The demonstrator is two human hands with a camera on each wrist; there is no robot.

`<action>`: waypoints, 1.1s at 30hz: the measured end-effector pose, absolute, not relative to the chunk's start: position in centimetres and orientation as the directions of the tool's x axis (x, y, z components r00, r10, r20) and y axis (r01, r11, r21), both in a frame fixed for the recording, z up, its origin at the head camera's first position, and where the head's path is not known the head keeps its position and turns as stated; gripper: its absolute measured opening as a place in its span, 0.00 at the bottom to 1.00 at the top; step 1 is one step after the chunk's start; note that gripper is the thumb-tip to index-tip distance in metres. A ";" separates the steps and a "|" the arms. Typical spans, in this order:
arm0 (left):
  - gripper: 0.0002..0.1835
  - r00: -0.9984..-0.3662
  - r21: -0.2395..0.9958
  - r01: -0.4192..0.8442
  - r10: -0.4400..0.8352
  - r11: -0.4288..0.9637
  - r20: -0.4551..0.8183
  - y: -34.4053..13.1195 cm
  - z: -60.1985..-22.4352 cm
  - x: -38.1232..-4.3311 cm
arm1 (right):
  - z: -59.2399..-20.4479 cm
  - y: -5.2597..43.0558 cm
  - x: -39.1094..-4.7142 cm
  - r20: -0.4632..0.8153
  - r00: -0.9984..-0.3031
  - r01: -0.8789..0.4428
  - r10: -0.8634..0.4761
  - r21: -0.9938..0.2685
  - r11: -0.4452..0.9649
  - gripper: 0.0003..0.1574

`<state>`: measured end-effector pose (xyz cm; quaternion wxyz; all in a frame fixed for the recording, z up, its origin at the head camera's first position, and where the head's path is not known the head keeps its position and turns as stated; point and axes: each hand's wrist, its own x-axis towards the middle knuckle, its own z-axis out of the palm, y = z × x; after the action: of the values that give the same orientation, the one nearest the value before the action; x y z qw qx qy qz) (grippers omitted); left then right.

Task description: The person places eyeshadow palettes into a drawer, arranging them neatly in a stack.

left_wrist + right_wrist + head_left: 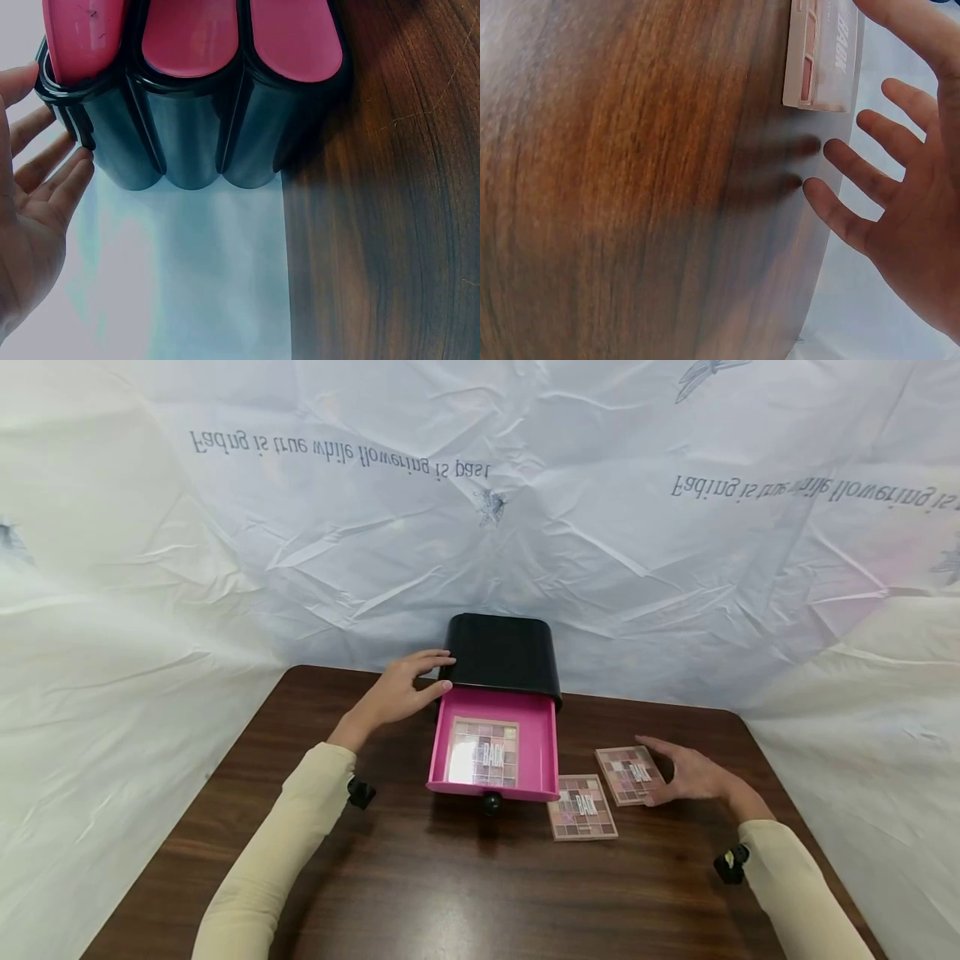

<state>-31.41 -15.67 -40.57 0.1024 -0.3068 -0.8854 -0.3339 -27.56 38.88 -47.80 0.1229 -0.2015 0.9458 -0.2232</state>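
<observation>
A black drawer cabinet (501, 652) stands at the back of the table, its top pink drawer (537, 743) pulled out. Inside the drawer lies an eyeshadow palette (463, 758) with a clear, shiny lid. My left hand (397, 692) is at the cabinet's upper left edge, fingers extended against its side. To the right of the drawer, a second palette (582, 808) lies on the table, with a third palette (628, 774) beside it. Around that third one, my right hand (692, 774) is spread, thumb near its front edge; the right wrist view shows the fingers apart.
Two lower pink drawers (191, 41) are pushed in, as the left wrist view shows. The dark wooden table (450, 893) extends toward me. White printed sheeting (360, 543) hangs behind and on both sides. A small black knob (492, 803) sticks out from the drawer front.
</observation>
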 end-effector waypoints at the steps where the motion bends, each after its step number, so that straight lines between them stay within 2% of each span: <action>1: 0.30 -0.791 0.530 0.611 0.476 0.588 0.384 -15.7 -40.6 -31.4 | -47.9 38.9 -27.6 -0.146 -0.887 -0.327 -0.439 -0.471 0.819 0.74; 14: 0.29 -0.794 0.531 0.607 0.471 0.591 0.384 -15.6 -40.6 -31.4 | -48.6 38.9 -28.2 -0.156 -0.841 -0.375 -0.518 -0.522 0.766 0.79; 24: 0.31 -0.798 0.533 0.603 0.466 0.594 0.382 -15.7 -40.7 -31.3 | -48.4 39.0 -28.1 -0.182 -0.825 -0.382 -0.534 -0.516 0.767 0.76; 33: 0.31 -0.801 0.530 0.598 0.467 0.601 0.374 -15.7 -40.7 -31.5 | -48.1 38.8 -27.8 -0.206 -0.840 -0.352 -0.501 -0.497 0.793 0.74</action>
<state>-31.54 -15.70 -40.73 0.0987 -0.2992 -0.8893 -0.3314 -27.78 38.83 -48.15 0.1656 -0.2288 0.9324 -0.2257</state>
